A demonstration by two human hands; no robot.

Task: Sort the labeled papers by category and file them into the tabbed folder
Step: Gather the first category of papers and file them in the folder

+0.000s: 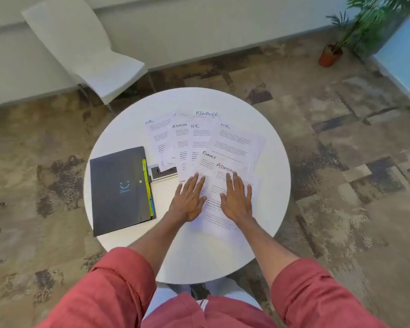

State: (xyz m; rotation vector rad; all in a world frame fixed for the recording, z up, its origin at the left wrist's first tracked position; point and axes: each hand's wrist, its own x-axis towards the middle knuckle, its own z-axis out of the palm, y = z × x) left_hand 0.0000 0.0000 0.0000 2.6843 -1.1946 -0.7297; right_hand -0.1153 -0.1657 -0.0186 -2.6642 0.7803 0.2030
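Head camera is looking down at a round white table (128, 129) where a person is sitting. The labeled papers (199, 138) are lying in a messy fan across the middle of the table, one over another. I am reading HR, ADMIN and FINANCE in big letters on their tops. The tabbed folder (118, 190) is lying closed on the table, to the left of the papers and apart from them. Its colored tabs (147, 178) are sticking out along the edge nearest the papers.

The left hand (188, 201) is lying flat with straight, spread fingers, pressing down on the near sheets. The right hand (237, 200) is doing the same on the top ADMIN paper (220, 166). Neither hand is gripping or pinching anything. A FINANCE paper (207, 159) is peeking out from under the ADMIN one.

I am guessing the sorting is only starting, since the kinds are all mixed up and nothing is sitting in the folder. Next, the person is probably going to need to slide or lift one sheet off the top, read its word, and start a little pile for each kind. The sheets are thin and overlapping, so picking up just one is going to take careful fingers.
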